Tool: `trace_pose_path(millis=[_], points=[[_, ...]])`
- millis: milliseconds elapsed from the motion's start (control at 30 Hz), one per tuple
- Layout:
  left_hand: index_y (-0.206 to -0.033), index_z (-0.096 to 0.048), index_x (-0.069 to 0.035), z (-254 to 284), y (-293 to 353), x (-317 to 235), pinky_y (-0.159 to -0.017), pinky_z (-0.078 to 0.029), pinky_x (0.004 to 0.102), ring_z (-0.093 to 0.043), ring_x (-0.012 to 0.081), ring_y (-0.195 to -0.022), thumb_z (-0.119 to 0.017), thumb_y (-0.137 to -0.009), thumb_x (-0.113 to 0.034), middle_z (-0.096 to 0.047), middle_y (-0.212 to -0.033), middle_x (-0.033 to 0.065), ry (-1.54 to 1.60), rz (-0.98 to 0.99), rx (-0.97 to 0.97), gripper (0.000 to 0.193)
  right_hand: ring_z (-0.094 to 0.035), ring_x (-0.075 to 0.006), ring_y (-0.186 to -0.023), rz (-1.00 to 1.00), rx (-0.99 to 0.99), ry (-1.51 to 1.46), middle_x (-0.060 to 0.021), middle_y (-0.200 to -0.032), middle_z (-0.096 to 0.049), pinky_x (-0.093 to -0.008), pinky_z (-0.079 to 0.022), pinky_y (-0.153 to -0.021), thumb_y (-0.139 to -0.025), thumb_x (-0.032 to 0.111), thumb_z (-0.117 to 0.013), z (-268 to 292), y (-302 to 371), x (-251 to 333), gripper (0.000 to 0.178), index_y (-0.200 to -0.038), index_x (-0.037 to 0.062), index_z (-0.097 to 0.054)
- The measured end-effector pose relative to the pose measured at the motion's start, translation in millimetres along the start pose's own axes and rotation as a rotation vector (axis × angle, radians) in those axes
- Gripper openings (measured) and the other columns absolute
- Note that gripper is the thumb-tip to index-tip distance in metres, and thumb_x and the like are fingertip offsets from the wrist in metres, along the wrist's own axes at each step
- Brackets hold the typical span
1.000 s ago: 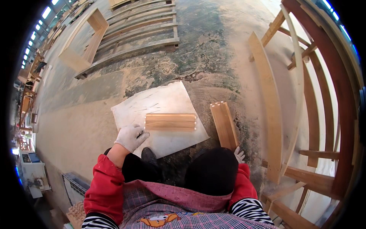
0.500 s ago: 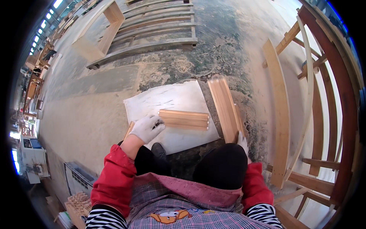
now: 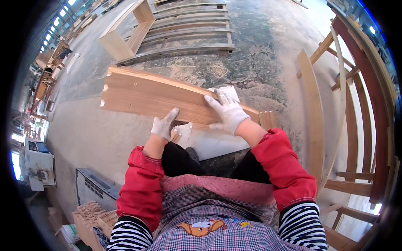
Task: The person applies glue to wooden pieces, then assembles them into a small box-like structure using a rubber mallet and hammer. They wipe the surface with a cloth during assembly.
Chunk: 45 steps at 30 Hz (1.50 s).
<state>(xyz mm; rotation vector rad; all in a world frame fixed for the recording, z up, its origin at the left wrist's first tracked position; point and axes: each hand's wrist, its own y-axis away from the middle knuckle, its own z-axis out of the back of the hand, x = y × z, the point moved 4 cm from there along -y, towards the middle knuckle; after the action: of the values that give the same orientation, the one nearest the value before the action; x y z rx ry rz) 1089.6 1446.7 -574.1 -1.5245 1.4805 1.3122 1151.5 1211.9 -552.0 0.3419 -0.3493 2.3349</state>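
Observation:
A long brown wooden board with small drilled holes and notches at its left end is held tilted across the front of me, over the white sheet. My left hand, in a white glove, grips its lower edge near the middle, with a fingertip on the face. My right hand, gloved too, is closed over the right part, fingers across the face. Past the right hand shows the end of another wood piece. Small pale wood ends poke out below my left hand.
A slatted wooden pallet lies ahead, with an open wooden frame on its left. A long plank and a timber rack stand at the right. Stacked wood pieces and a grey metal case sit at lower left.
The board from my right side has been lifted and swung leftward across the sheet. My left hand has come onto it. The shorter piece on the sheet is now hidden.

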Motion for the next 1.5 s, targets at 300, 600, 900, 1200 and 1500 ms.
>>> trace_pose_path(millis=[300,600,900,1200,1500], points=[[-0.100,-0.067,0.006,72.8,-18.8,8.1,-0.057,-0.057,0.0334,-0.069,0.0206,-0.075,-0.075,-0.085,-0.012,-0.071,-0.088,0.0141,-0.273,-0.167,-0.384,0.025,-0.065,-0.0203,-0.099,-0.411,0.056,-0.816,-0.0154,-0.107,-0.068,-0.0314,-0.050,-0.090,-0.090,0.020,-0.065,-23.6,60.1,-17.0,0.047,-0.133,0.0052,-0.055],[-0.096,-0.069,0.007,76.4,-17.7,-12.4,-0.069,-0.053,0.0302,-0.067,0.0174,-0.075,-0.074,-0.082,-0.008,-0.072,-0.088,0.0131,-0.392,-0.625,-0.484,0.021,-0.065,-0.0201,-0.090,-0.532,0.035,-0.683,-0.0146,-0.101,-0.070,-0.0315,-0.050,-0.085,-0.091,0.021,-0.063,-24.6,69.9,-58.0,0.036,-0.122,0.0017,-0.061],[-0.096,-0.069,0.004,55.5,-7.2,-23.4,-0.071,-0.052,0.0302,-0.066,0.0144,-0.077,-0.072,-0.084,-0.012,-0.072,-0.085,0.0106,-0.725,-0.587,-0.405,0.021,-0.065,-0.0356,-0.097,-0.449,0.106,-0.507,-0.0205,-0.101,-0.069,-0.0408,-0.050,-0.087,-0.089,0.031,-0.057,-21.0,66.8,-53.9,0.041,-0.120,0.0037,-0.062],[-0.095,-0.068,0.006,55.0,-23.6,-11.5,-0.069,-0.051,0.0286,-0.064,0.0126,-0.075,-0.071,-0.085,-0.010,-0.070,-0.084,0.0082,-0.465,-0.558,-0.351,0.019,-0.066,-0.0359,-0.097,-0.442,0.126,-0.481,-0.0202,-0.101,-0.069,-0.0414,-0.051,-0.087,-0.089,0.032,-0.057,-24.9,68.2,-56.9,0.040,-0.119,0.0050,-0.063],[-0.095,-0.067,0.006,43.7,-26.7,-14.2,-0.064,-0.049,0.0273,-0.062,0.0119,-0.070,-0.071,-0.085,-0.009,-0.068,-0.081,0.0062,-0.554,-0.533,-0.368,0.018,-0.066,-0.0359,-0.098,-0.457,0.129,-0.478,-0.0205,-0.102,-0.069,-0.0414,-0.051,-0.087,-0.089,0.031,-0.058,-20.9,70.4,-57.2,0.039,-0.118,0.0057,-0.064]])
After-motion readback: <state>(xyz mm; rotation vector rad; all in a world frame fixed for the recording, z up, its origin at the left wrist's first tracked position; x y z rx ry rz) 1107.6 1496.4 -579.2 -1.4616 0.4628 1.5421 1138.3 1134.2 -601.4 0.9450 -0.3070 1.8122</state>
